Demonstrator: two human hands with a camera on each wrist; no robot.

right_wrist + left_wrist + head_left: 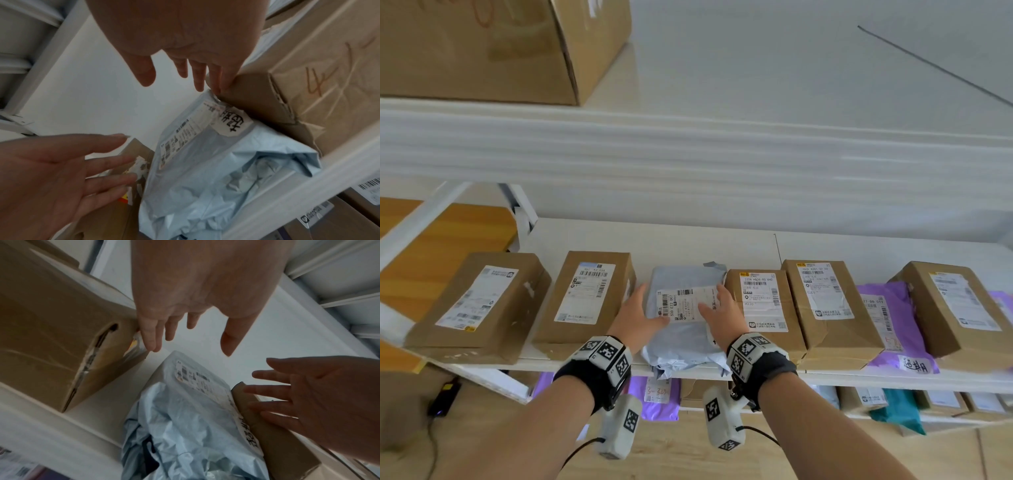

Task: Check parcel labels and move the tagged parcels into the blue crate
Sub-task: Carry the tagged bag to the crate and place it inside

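Both hands are reaching over the pale blue mailer, which is lying on the shelf with its long axis running front to back, its near end overhanging the shelf's front edge. The left hand is sitting at the mailer's left side and the right hand at its right, each about equally near, fingers straight and spread, grasping nothing; in the wrist views the palms are hovering just above the bag. A handwritten tag is stuck beside the printed label, so this looks like a parcel to move. Room is tight sideways: a brown box is standing just beside the mailer on the left, another box is touching it on the right. The open way is probably towards the person, off the front edge. The blue crate is not in view.
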